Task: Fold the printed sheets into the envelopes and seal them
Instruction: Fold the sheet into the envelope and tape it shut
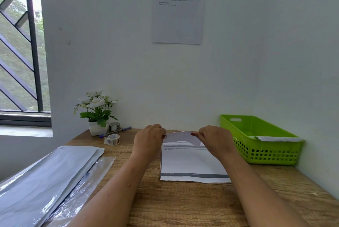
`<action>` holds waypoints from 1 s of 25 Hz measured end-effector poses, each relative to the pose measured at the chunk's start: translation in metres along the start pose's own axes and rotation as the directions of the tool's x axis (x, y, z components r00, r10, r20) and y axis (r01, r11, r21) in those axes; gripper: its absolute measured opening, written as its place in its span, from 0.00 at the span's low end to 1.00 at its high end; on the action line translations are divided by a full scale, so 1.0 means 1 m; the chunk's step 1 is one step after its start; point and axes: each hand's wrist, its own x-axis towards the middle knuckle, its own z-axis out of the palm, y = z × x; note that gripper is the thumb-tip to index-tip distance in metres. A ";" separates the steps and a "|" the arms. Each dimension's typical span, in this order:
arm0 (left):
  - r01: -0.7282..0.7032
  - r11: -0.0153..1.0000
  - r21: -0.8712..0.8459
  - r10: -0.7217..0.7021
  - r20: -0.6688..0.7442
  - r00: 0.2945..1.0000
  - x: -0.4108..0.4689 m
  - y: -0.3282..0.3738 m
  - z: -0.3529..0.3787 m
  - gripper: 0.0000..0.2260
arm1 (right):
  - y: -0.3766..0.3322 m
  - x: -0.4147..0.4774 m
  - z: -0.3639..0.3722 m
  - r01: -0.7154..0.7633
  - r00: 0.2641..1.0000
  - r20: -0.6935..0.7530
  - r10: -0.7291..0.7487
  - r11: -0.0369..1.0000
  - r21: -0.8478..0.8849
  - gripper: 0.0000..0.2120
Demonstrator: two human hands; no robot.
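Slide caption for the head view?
The left hand and right hand pinch the sheet at its far edge, folding it over on the desk.

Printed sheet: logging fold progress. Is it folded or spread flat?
Mid-fold: left hand and right hand pinch the far edge of the printed sheet, lifted and bent over; the rest lies flat.

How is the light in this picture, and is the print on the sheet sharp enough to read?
Head view: soft daylight comes from the window at the left, whose top is washed out; head view: bright glare streaks lie on the envelopes; head view: on the printed sheet only the heading END GOAL is readable, the small lines are blurred.
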 end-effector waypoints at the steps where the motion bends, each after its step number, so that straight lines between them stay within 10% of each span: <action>1: 0.006 1.000 -0.009 -0.006 -0.006 1.000 0.000 0.000 0.001 0.11 | 0.000 0.000 0.000 0.006 1.000 -0.012 -0.006 1.000 -0.001 0.27; 25: -0.179 0.940 -0.290 0.148 -0.128 0.981 0.002 -0.001 0.001 0.10 | 0.001 0.003 0.012 -0.129 0.987 0.156 0.043 0.789 0.601 0.23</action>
